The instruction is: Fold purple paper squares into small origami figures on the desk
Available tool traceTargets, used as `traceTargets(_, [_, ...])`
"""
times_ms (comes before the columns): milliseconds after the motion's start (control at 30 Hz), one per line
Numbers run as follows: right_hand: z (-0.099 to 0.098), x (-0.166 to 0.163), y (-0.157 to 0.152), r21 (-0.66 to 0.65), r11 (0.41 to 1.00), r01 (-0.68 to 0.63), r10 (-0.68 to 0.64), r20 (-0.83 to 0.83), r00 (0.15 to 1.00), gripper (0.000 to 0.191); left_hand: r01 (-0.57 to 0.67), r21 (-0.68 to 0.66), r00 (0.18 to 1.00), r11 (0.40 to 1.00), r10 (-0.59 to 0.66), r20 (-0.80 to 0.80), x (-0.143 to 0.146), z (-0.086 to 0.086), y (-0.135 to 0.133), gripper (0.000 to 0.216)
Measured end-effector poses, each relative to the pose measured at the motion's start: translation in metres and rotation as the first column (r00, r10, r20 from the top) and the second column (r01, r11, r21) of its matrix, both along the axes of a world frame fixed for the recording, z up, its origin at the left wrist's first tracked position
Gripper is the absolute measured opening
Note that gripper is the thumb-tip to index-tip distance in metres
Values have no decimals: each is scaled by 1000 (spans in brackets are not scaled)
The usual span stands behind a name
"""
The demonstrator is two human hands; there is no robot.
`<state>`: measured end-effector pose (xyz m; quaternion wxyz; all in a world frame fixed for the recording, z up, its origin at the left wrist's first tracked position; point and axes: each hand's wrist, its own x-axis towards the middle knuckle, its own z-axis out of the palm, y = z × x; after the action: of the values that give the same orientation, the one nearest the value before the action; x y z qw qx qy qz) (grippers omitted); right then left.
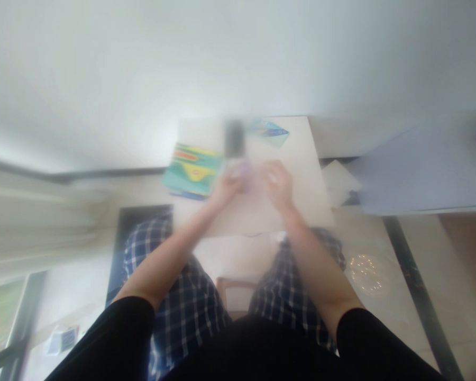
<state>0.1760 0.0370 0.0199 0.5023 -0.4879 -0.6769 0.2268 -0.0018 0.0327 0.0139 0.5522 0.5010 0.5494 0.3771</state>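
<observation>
Over a small white table [309, 201], my left hand [229, 186] is closed round a small purplish thing [246, 177], blurred too much to name. Just to its right is my right hand [278, 184], with fingers curled in as in a pinch. Whatever lies between those fingers is smeared by the haze. A dark upright block [234, 138] stands just beyond my left hand. Left of that hand lies a flat green and yellow box [195, 172]. A teal and blue pointed packet or sheet [273, 132] rests at the table's back right.
A white wall [238, 58] rises behind the table. My knees in checked trousers [182, 296] are at the near edge, with a brown stool frame [238, 286] between them. On the right is a large pale grey surface [420, 174]; a ring of small lights [367, 272] shows near the floor.
</observation>
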Motion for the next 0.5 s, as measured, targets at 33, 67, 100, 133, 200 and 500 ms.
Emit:
traceTargets(33, [-1,0,1,-10,1000,-21,21,-9,1000,21,-13,1,1000,1000,13,-15,-1,-2,1,64])
traceTargets(67, [-3,0,1,-23,999,-41,41,-25,999,20,-25,2,999,1000,25,-27,-2,-4,2,63])
traceTargets(100, [-4,-1,2,-35,998,-61,59,-47,997,22,-31,2,999,1000,31,-30,-2,-6,2,62])
traceTargets(133, [-5,-1,2,-47,996,-80,77,-69,995,26,-29,3,999,1000,29,-19,-3,-8,3,62])
traceTargets(200, [-8,-3,2,-68,991,-114,107,-104,989,33,6,13,999,1000,-7,42,-3,-10,3,64])
traceTargets(500, [-12,-6,3,-91,995,-45,32,-133,991,21,77,173,987,982,-99,124,-5,-23,9,74])
